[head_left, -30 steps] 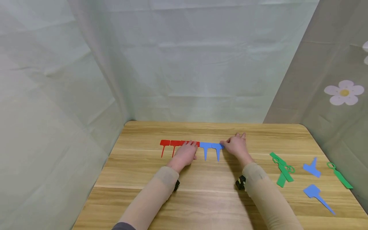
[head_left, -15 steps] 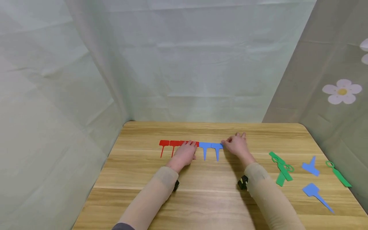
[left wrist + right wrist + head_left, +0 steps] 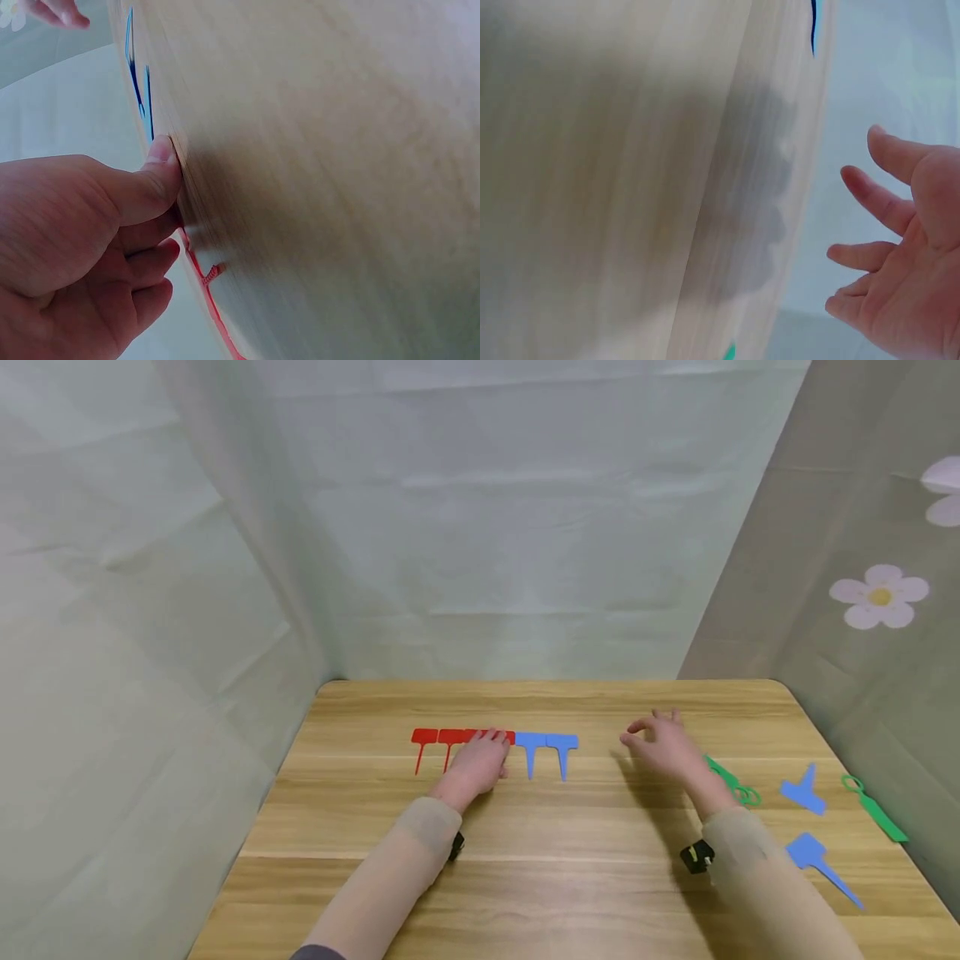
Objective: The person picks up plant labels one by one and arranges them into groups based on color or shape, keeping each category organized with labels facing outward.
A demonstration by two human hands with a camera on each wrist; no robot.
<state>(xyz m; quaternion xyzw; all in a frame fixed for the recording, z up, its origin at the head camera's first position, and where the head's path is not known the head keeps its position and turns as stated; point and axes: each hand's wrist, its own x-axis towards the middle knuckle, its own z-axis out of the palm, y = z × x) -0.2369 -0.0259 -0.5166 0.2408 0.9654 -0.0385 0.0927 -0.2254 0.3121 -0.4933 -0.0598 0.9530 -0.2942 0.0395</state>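
Two blue T-shaped plastic tags lie right of my left hand, fingers atop red tags; my right hand hangs loose, wrist partly hiding green looped tags.

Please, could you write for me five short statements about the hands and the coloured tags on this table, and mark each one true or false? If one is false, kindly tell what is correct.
1. The left hand covers part of the red tags. True.
2. The right hand is holding a tag. False: it holds nothing.
3. In the head view, two blue tags continue the row to the right of the red ones. True.
4. Every blue tag is in the row. False: two more blue pieces lie apart, on the right side of the table.
5. A green tag lies near the right edge of the table. True.
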